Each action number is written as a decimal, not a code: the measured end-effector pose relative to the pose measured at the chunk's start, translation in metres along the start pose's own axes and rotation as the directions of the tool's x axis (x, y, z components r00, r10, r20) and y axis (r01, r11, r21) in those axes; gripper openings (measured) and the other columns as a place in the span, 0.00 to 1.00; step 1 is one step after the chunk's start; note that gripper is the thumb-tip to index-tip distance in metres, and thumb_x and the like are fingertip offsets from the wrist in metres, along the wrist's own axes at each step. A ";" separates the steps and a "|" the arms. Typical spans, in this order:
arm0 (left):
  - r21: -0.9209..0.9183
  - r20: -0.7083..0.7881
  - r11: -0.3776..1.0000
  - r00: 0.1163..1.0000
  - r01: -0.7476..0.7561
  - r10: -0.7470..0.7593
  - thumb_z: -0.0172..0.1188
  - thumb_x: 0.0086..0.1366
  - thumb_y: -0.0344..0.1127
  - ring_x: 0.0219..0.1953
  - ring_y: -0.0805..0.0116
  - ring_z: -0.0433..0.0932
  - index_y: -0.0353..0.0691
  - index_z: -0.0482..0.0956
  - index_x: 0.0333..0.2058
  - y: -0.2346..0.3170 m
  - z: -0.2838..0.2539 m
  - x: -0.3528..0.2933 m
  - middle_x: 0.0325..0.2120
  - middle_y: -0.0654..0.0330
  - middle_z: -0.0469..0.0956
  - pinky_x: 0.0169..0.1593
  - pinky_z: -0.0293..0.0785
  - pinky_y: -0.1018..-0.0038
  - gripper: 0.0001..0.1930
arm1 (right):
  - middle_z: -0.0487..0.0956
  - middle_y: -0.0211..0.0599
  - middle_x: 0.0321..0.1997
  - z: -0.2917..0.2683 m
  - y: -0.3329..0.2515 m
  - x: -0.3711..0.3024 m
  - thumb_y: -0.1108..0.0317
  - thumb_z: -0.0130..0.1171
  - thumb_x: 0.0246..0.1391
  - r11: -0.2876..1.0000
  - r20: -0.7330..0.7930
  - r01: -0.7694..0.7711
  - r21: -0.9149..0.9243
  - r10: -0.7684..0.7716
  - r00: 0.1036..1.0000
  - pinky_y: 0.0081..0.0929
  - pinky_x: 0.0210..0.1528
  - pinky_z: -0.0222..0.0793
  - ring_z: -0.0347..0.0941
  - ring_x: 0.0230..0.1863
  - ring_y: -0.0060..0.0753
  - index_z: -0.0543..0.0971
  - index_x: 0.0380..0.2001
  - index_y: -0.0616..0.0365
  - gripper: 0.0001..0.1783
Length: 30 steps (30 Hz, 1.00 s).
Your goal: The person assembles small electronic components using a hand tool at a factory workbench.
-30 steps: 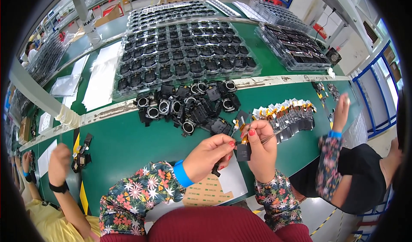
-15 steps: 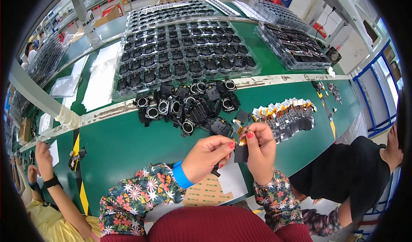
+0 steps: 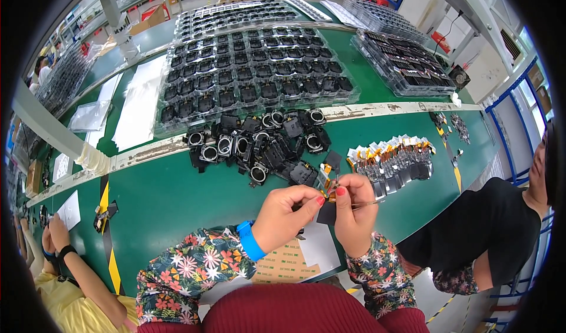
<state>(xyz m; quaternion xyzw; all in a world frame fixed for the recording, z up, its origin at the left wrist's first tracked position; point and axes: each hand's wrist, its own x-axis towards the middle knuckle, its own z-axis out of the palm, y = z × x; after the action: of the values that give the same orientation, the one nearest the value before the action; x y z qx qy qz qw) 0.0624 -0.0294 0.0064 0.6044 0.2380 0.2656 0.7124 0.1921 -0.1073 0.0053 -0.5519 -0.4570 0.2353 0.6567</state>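
Note:
Over the green table, my left hand [image 3: 288,216] and my right hand [image 3: 357,218] meet, fingers closed in pinches around a small orange flex cable part [image 3: 325,174] with a dark square flap [image 3: 326,215]. From my right fingers a thin pointed metal tool [image 3: 368,203] sticks out to the right; it looks like tweezers. My fingertips hide where the part is gripped. Just beyond my hands lies a pile of black housings with round rings [image 3: 268,150]. To the right sits a row of orange-and-black flex cable parts [image 3: 394,163].
Clear plastic trays of black parts [image 3: 247,73] stand behind a pale ledge [image 3: 141,153]. More stacked trays [image 3: 407,64] are at the far right. Under my hands lie a brown printed sheet [image 3: 280,265] and white paper [image 3: 318,244]. People sit on both sides.
My hands stay together, and the dark flap has shifted slightly left. At left, a co-worker's raised hand has come down to the other hand. The person at right has leaned in.

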 end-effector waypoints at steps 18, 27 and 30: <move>0.126 -0.082 0.987 0.990 -0.104 0.115 0.57 0.56 0.25 0.22 0.85 0.68 0.32 0.78 0.27 -0.001 -0.009 0.005 0.20 0.67 0.75 0.26 0.65 0.84 0.03 | 0.73 0.28 0.26 -0.011 0.001 0.013 0.70 0.53 0.58 0.803 0.232 -0.396 0.445 0.324 0.917 0.10 0.16 0.53 0.59 0.16 0.11 0.70 0.38 0.59 0.07; 0.057 0.040 0.995 0.995 0.085 -0.087 0.52 0.63 0.30 0.22 0.84 0.68 0.33 0.77 0.31 0.005 -0.018 0.009 0.20 0.67 0.73 0.25 0.65 0.83 0.07 | 0.77 0.42 0.36 -0.015 -0.003 0.021 0.72 0.53 0.54 0.648 0.311 -0.565 0.510 0.473 0.824 0.08 0.14 0.51 0.56 0.14 0.10 0.68 0.33 0.53 0.05; -0.066 0.052 0.989 0.990 0.133 -0.130 0.50 0.66 0.35 0.22 0.82 0.67 0.34 0.77 0.33 0.008 -0.022 0.009 0.20 0.68 0.71 0.25 0.64 0.83 0.11 | 0.77 0.43 0.36 -0.017 -0.004 0.020 0.73 0.52 0.54 0.624 0.295 -0.545 0.559 0.465 0.835 0.08 0.14 0.51 0.55 0.14 0.11 0.68 0.32 0.52 0.04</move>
<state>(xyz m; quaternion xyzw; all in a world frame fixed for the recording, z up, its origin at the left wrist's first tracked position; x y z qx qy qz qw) 0.0538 -0.0067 0.0106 0.5687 0.2509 0.2117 0.7542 0.2155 -0.1005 0.0160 -0.3935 -0.2183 0.5805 0.6786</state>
